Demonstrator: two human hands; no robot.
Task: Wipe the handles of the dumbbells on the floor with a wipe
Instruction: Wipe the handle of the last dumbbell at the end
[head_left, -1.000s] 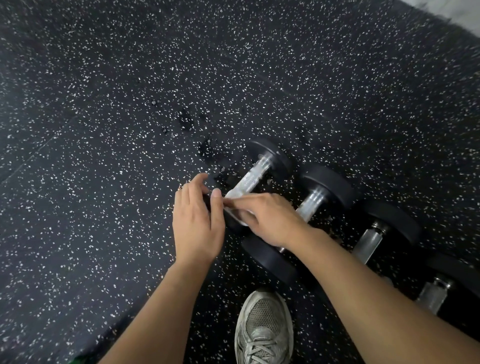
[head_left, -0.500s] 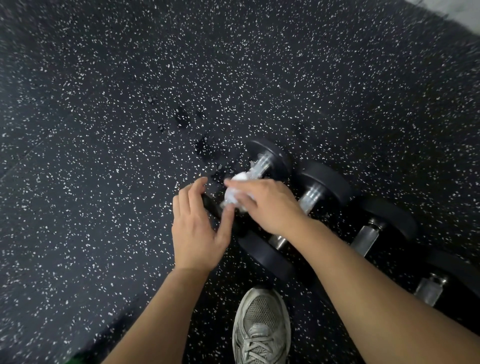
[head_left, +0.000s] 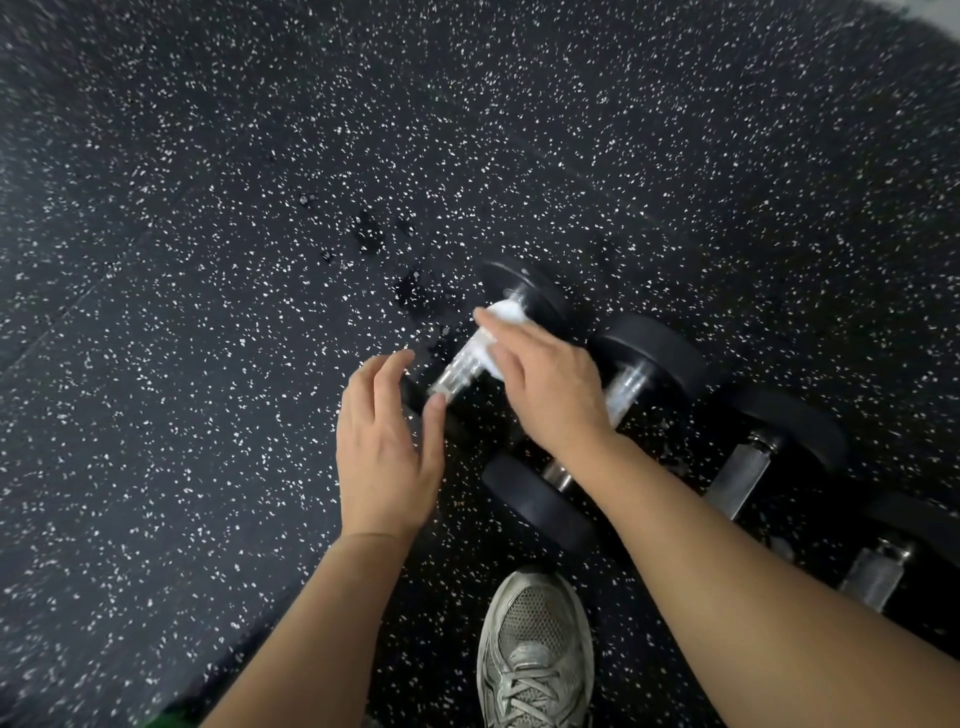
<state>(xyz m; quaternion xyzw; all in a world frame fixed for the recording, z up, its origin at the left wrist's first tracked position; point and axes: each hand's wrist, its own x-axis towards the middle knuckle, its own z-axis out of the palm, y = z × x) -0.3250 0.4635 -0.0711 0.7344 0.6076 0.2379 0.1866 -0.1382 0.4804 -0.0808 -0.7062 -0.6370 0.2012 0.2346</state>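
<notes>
The white wipe (head_left: 506, 314) is pressed by the right hand (head_left: 550, 395) onto the first dumbbell's handle (head_left: 460, 371) (fingers curled over it); the left hand (head_left: 387, 447), fingers spread, steadies the near end. Next, probably the neighbouring handle (head_left: 626, 392).

Floor (head_left: 218, 426): dark rubber surface, black to charcoal, flecked throughout with small white and grey speckles. A straight seam (head_left: 98, 280) runs diagonally across the left part of the view, marking the joint between two floor sections. Several dark wet-looking spots (head_left: 366, 236) lie near the centre. A pale strip of a different surface (head_left: 940, 15) shows at the top right corner. Lighting is even and dim, with no hard shadows.
</notes>
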